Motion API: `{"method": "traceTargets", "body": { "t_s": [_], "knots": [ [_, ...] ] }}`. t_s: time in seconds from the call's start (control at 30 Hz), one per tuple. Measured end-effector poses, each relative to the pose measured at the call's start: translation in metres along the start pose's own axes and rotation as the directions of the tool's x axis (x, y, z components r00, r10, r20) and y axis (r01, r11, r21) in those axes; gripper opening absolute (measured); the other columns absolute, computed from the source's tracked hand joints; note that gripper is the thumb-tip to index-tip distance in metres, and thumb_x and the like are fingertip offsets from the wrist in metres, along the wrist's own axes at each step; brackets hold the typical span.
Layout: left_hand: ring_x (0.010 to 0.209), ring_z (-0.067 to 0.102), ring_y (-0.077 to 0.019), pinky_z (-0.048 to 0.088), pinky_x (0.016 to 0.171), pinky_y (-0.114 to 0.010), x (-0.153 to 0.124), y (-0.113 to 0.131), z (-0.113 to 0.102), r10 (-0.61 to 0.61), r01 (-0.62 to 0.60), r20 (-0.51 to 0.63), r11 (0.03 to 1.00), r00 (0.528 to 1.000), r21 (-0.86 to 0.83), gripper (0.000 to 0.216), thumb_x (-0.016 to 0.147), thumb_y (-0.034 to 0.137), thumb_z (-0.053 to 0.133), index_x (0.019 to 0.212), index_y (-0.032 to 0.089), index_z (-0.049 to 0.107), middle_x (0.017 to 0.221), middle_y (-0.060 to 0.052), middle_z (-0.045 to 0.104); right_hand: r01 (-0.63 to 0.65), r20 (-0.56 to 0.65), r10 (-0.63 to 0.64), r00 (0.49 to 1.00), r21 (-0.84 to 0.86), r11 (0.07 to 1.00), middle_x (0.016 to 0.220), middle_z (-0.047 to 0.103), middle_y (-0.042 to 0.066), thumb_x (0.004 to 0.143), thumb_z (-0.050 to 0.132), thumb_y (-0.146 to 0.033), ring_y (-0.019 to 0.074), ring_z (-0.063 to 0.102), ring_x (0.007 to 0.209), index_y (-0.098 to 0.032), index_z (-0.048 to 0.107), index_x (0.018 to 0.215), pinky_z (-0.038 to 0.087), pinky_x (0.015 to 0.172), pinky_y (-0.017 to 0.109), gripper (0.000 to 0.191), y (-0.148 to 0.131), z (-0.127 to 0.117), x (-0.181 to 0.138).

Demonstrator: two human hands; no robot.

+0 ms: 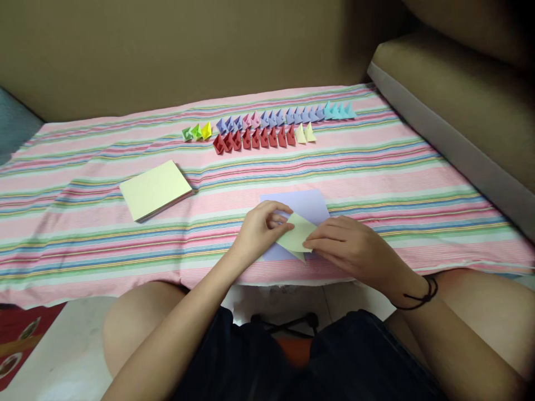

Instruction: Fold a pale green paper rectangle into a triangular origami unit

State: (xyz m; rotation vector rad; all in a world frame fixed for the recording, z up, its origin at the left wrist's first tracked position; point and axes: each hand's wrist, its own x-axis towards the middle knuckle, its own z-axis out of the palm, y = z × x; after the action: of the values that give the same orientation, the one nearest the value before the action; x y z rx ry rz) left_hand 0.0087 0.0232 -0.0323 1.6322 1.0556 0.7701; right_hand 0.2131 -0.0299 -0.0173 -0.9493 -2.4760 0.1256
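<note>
A pale yellow-green sheet of folded paper (300, 231) is held between my two hands, above a lilac sheet (307, 201) lying on the striped cloth. My left hand (265, 223) pinches its left side with thumb and fingers. At the right corner, the fingertips of my right hand (346, 242) close on the paper. One folded point hangs down at its lower edge. Part of the lilac sheet is hidden beneath the hands and the folded paper.
Two rows of small folded paper boats, with red ones (264, 138) in front and purple ones (276, 118) behind, stand farther back. A stack of paper (156, 189) lies to the left. A brown cushion (460, 100) borders the right side of the striped cloth (96, 245).
</note>
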Motion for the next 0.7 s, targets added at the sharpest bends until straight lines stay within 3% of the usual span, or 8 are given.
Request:
{"method": "traceTargets", "body": {
  "t_s": [0.1,0.2,0.37,0.53,0.63,0.7],
  "knots": [
    [0.084,0.062,-0.0150,0.048,0.068,-0.025,-0.001,0.003,-0.001,0.096,-0.099,0.030,0.984,0.995,0.148,0.013,0.078,0.019,0.064,0.090,0.017,0.066,0.107,-0.009,0.063,-0.089,-0.011,0.089,0.996,0.030,0.996,0.081,0.073,0.004,0.091,0.049,-0.017,0.0184,0.063,0.074,-0.020,0.071,0.082,0.047,0.068,0.033,0.023,0.002,0.003,-0.001],
    [0.089,0.060,-0.0175,0.045,0.071,-0.027,-0.002,0.010,-0.009,0.153,-0.177,0.102,0.939,0.983,0.296,0.012,0.082,0.025,0.062,0.089,0.019,0.068,0.102,-0.008,0.065,-0.197,-0.009,0.199,0.980,0.105,0.975,0.079,0.073,0.003,0.089,0.052,-0.019,0.0182,0.064,0.074,-0.022,0.071,0.079,0.047,0.069,0.033,0.022,0.005,0.006,-0.003],
    [0.072,0.054,-0.0154,0.039,0.064,-0.026,-0.005,0.018,-0.019,0.070,-0.202,0.320,0.893,0.945,0.402,0.024,0.069,0.036,0.076,0.084,0.019,0.068,0.080,-0.001,0.062,-0.294,0.032,0.294,0.955,0.219,0.931,0.076,0.073,0.001,0.086,0.058,-0.023,0.0177,0.064,0.071,-0.024,0.072,0.078,0.046,0.064,0.030,0.016,0.007,0.007,-0.002],
    [0.071,0.053,-0.0143,0.037,0.064,-0.025,-0.008,0.018,-0.015,0.059,-0.208,0.329,0.874,0.942,0.438,0.010,0.079,0.029,0.067,0.081,0.018,0.067,0.078,-0.001,0.061,-0.353,0.085,0.343,0.935,0.285,0.891,0.076,0.072,0.000,0.083,0.064,-0.028,0.0174,0.064,0.072,-0.024,0.071,0.078,0.046,0.064,0.030,0.010,0.007,0.004,0.000],
    [0.065,0.052,-0.0130,0.036,0.061,-0.025,-0.010,0.020,-0.015,0.054,-0.192,0.320,0.888,0.946,0.419,0.012,0.083,0.026,0.061,0.077,0.018,0.067,0.073,0.000,0.060,-0.412,0.092,0.404,0.910,0.315,0.855,0.082,0.072,0.001,0.076,0.071,-0.037,0.0187,0.065,0.077,-0.024,0.070,0.082,0.048,0.068,0.031,0.014,0.009,0.002,0.000],
    [0.063,0.052,-0.0124,0.036,0.059,-0.025,-0.011,0.022,-0.014,0.038,-0.170,0.307,0.894,0.951,0.415,0.015,0.085,0.025,0.058,0.076,0.018,0.066,0.073,-0.001,0.060,-0.453,0.106,0.445,0.889,0.330,0.828,0.086,0.072,0.001,0.078,0.068,-0.037,0.0192,0.065,0.079,-0.025,0.070,0.086,0.048,0.069,0.032,0.015,0.011,0.002,0.001]
  ]
}}
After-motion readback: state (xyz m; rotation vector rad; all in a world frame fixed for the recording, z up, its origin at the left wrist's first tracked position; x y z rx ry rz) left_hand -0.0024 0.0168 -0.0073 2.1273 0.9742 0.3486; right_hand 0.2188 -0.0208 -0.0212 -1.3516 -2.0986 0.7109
